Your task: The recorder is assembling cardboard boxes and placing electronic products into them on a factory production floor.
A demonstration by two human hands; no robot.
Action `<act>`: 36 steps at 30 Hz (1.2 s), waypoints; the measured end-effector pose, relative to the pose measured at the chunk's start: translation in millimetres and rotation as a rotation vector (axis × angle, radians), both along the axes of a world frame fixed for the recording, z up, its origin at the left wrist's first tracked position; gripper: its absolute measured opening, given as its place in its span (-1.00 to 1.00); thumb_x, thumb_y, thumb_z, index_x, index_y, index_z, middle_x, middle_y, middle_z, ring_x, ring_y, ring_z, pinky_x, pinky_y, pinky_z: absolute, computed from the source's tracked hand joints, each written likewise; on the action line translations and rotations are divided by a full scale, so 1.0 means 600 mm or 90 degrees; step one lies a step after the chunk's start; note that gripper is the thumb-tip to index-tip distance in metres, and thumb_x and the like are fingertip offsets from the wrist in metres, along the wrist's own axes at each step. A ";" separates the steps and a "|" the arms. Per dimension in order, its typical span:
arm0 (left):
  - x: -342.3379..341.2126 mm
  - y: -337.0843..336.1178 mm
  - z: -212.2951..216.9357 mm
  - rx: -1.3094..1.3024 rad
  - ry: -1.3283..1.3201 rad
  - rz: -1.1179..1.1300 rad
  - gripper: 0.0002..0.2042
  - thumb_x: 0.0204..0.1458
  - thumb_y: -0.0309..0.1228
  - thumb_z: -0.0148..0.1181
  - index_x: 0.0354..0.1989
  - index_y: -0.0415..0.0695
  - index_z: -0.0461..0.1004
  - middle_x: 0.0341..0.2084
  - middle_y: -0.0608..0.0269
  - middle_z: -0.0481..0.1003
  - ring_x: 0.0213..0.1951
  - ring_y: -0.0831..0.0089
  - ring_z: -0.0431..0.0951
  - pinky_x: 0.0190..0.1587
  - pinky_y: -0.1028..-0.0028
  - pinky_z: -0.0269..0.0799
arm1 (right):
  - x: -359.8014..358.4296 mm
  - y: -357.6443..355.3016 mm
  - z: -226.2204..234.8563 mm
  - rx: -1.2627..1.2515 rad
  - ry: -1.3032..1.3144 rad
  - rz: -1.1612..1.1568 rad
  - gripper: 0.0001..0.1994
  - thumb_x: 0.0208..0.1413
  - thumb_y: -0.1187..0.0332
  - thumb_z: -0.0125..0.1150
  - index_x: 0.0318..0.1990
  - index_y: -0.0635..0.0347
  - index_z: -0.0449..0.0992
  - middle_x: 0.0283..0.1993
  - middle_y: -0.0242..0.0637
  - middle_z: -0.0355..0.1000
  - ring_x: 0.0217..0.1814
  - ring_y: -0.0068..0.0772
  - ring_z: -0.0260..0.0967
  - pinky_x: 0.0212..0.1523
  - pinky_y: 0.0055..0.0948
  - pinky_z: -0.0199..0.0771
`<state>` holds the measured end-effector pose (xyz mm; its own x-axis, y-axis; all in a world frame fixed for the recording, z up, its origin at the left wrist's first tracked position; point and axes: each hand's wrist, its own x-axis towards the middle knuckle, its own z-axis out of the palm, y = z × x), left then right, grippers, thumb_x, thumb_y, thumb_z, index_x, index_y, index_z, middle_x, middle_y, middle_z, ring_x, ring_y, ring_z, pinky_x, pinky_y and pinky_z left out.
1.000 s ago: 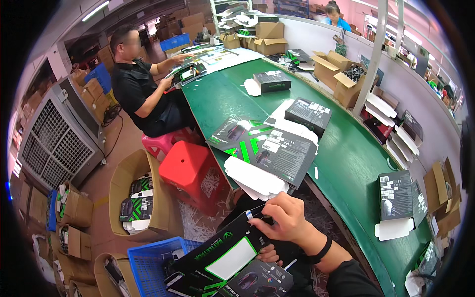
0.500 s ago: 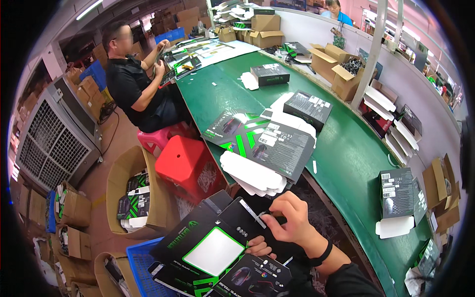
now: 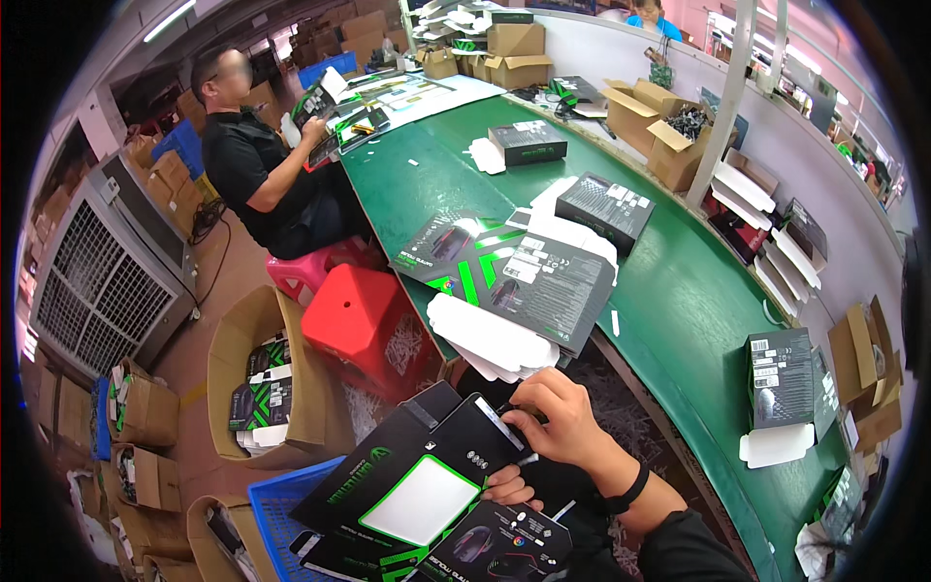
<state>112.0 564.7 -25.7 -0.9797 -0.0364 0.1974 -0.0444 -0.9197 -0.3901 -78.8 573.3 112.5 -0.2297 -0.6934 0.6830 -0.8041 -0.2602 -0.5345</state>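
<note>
A flat, black and green printed mouse carton [image 3: 388, 470] with a white window panel lies at a tilt in front of me. The fingers of my left hand [image 3: 511, 488] curl over the carton near the window's right corner; the rest of this hand is hidden. At the upper edge, my right hand [image 3: 558, 422] has thumb and index finger pinched together at the end of a narrow flap with a white strip [image 3: 488, 411]. Whether anything small sits between those fingertips is hidden. Another printed panel [image 3: 499, 545] with mouse pictures lies below my left fingers.
A blue plastic crate [image 3: 276, 500] stands under the carton. On the green bench [image 3: 669, 301] lies a stack of flat cartons [image 3: 543, 281], with boxes behind it. Red stools [image 3: 354, 315] and an open cardboard box [image 3: 223, 373] stand left. A co-worker [image 3: 257, 165] sits at the bench's far left.
My right hand has shifted slightly up and left along the flap, its fingers still pinched. The co-worker's hands have moved, and a carton with a white flap now shows in them.
</note>
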 end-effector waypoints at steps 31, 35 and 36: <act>0.025 -0.019 0.116 -0.084 -0.156 0.066 -0.86 0.27 -0.26 0.01 -0.32 0.01 0.36 -0.42 0.46 0.30 -0.30 0.51 0.29 -0.06 0.32 0.21 | -0.019 0.005 0.007 -0.020 0.094 0.123 -0.67 -0.23 0.33 0.58 -0.44 0.07 0.43 -0.42 -0.41 0.42 -0.48 -0.35 0.39 -0.58 -0.43 0.31; 0.029 -0.013 0.126 -0.046 -0.239 0.055 -0.80 0.31 -0.17 -0.11 -0.36 0.10 0.28 -0.47 0.51 0.15 -0.37 0.52 0.15 -0.10 0.34 0.12 | -0.017 0.004 0.000 -0.035 0.127 0.109 -0.68 -0.22 0.34 0.57 -0.46 0.06 0.41 -0.42 -0.43 0.40 -0.50 -0.37 0.37 -0.60 -0.42 0.30; 0.025 -0.008 0.114 -0.063 -0.207 0.054 -0.81 0.30 -0.16 -0.08 -0.34 0.07 0.30 -0.44 0.50 0.19 -0.34 0.52 0.19 -0.07 0.33 0.14 | -0.020 0.011 0.003 -0.034 0.146 0.100 -0.68 -0.21 0.33 0.57 -0.46 0.06 0.41 -0.42 -0.43 0.39 -0.51 -0.37 0.36 -0.60 -0.42 0.29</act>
<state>127.3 559.8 42.8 -0.9861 -0.1161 -0.1187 0.1454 -0.9490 -0.2797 -91.1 579.8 114.4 0.0421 -0.6703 0.7409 -0.8498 -0.4140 -0.3263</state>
